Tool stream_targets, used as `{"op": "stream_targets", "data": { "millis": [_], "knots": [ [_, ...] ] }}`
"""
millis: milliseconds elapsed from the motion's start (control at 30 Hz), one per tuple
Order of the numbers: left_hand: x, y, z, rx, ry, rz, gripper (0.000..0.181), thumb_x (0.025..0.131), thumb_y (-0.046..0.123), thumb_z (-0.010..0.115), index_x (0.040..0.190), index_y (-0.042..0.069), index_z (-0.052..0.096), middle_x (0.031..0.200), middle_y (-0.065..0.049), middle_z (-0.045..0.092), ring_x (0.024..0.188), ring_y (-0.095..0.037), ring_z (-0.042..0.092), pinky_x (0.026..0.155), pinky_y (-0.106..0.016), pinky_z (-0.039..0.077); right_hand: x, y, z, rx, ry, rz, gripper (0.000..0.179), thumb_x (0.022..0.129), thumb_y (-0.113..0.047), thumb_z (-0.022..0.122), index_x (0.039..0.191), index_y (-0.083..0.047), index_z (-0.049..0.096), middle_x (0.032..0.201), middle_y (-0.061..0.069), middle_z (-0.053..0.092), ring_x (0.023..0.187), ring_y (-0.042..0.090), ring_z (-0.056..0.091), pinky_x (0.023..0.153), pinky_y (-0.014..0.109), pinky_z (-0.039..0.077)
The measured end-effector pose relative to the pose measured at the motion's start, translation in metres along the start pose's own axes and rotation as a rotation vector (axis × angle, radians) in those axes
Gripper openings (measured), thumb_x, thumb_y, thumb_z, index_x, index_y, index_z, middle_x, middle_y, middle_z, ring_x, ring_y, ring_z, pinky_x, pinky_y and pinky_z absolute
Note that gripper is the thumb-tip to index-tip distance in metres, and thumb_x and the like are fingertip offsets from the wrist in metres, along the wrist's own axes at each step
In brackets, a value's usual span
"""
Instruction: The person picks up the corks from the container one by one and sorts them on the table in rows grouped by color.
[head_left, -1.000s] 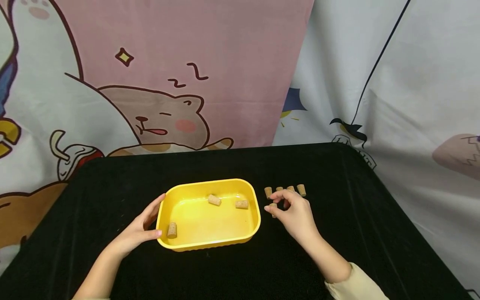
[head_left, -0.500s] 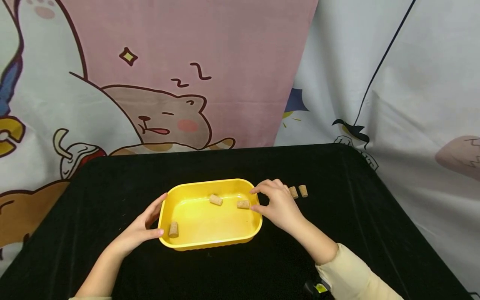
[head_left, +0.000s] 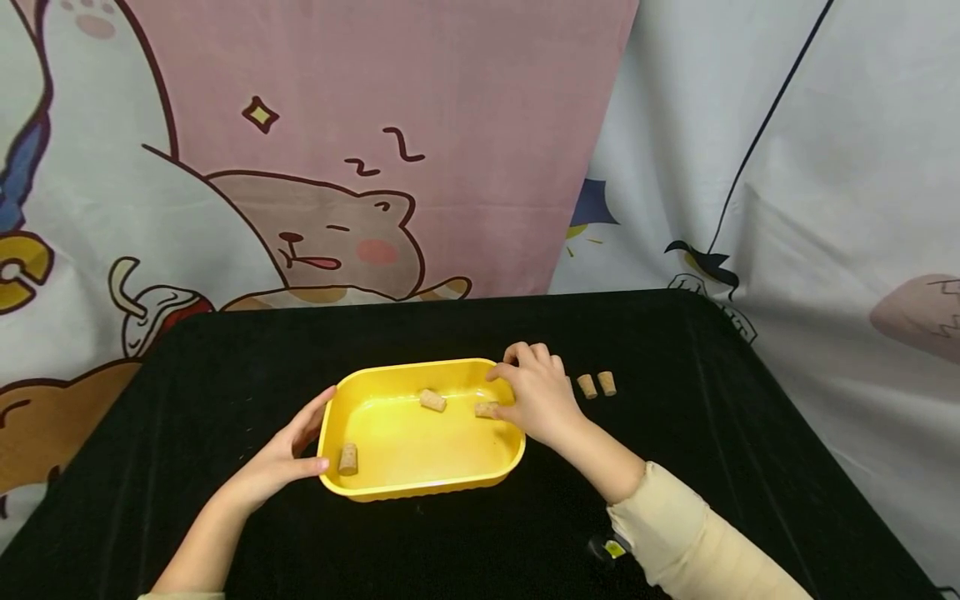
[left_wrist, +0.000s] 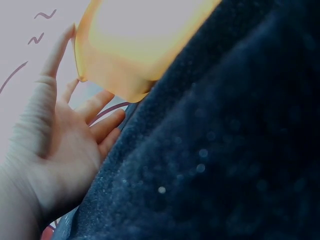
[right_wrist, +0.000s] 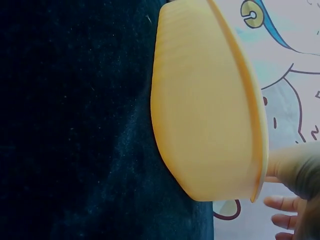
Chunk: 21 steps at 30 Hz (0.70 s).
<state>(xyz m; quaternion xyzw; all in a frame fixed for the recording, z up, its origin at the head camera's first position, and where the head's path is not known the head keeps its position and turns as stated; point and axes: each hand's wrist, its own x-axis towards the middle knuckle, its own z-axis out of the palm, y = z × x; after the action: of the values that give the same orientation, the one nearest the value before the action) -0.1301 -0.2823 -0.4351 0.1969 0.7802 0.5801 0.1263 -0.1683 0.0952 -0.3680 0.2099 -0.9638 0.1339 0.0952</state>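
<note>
A yellow plastic tray [head_left: 420, 489] holds three corks: one cork [head_left: 348, 459] upright at the left, one cork [head_left: 432, 400] lying near the back, and another cork [head_left: 486, 409] lying at the right. My left hand [head_left: 273, 462] spans the tray's left end, thumb and fingertips at the rim, fingers extended. Over the right rim reaches my right hand [head_left: 542, 396], thumb and forefinger apart inside the tray. The thumb overlaps the right end of the lying cork in the head view. In the right wrist view other fingers [right_wrist: 282, 202] show outside the rim.
Beyond my right hand, a cork [head_left: 587, 386] and another cork [head_left: 607, 383] stand on the black cloth [head_left: 420, 550], with part of one more peeking past the hand. A printed curtain [head_left: 487, 125] hangs behind the table.
My right hand has moved left from the standing corks, where it pinched a cork, to over the tray's right end. My left hand stays at the tray's left end.
</note>
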Motion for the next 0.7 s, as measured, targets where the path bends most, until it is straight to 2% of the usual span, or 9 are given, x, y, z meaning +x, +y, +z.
{"op": "stream_targets", "data": {
  "millis": [367, 700],
  "knots": [
    [0.000, -0.003, -0.002, -0.007, -0.014, 0.042, 0.079, 0.090, 0.016, 0.059, 0.154, 0.018, 0.013, 0.154, -0.024, 0.018, 0.134, -0.052, 0.022, 0.095, -0.074, 0.024, 0.008, -0.005, 0.008, -0.086, -0.106, 0.069, 0.038, 0.072, -0.040, 0.083, 0.104, -0.022, 0.072, 0.112, 0.008, 0.049, 0.100, 0.026, 0.039, 0.080, 0.039, 0.034],
    [0.000, -0.004, -0.002, -0.004, -0.019, 0.058, 0.079, 0.090, 0.016, 0.059, 0.154, 0.018, 0.014, 0.154, -0.024, 0.018, 0.133, -0.052, 0.022, 0.095, -0.075, 0.022, 0.018, -0.015, 0.011, -0.138, -0.187, 0.099, 0.032, 0.072, -0.040, 0.082, 0.095, -0.020, 0.072, 0.099, 0.005, 0.046, 0.094, 0.027, 0.036, 0.078, 0.040, 0.033]
  ]
}}
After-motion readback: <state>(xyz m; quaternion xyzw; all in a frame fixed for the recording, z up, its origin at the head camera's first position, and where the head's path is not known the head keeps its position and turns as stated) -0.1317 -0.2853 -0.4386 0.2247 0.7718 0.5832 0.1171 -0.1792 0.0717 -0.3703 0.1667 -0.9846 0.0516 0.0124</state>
